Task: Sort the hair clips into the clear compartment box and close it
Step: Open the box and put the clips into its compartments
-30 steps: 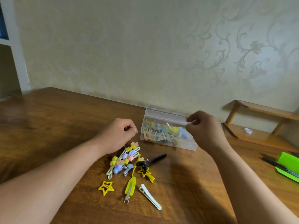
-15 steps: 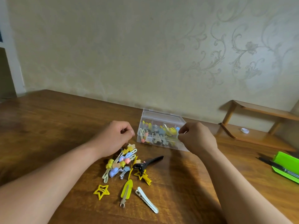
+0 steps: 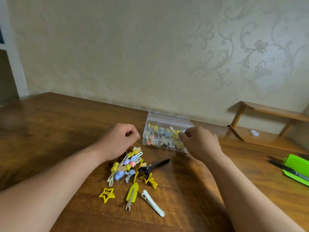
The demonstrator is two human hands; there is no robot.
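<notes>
The clear compartment box (image 3: pixel 164 120) stands at the middle of the wooden table (image 3: pixel 58 131) and holds several coloured clips. My right hand (image 3: pixel 199 142) is at the box's front right corner. Its thumb and fingertips are pinched together over the compartments, with a small blue bit showing at the tips. My left hand (image 3: pixel 119 139) hovers with curled fingers just left of the box, above a pile of pastel hair clips (image 3: pixel 126 166). What the fist holds is hidden. Loose nearby lie a black claw clip (image 3: pixel 154 165), a yellow star clip (image 3: pixel 107 194), a yellow snap clip (image 3: pixel 133 192) and a white clip (image 3: pixel 153 205).
A low wooden shelf (image 3: pixel 267 129) with a small white disc (image 3: pixel 254 132) stands against the wall at the right. A green tray (image 3: pixel 296 168) with a dark pen lies at the right edge. The patterned wall runs close behind the box.
My right hand has come down and left from above the box's right end to its front right corner. My left hand has stayed over the pile.
</notes>
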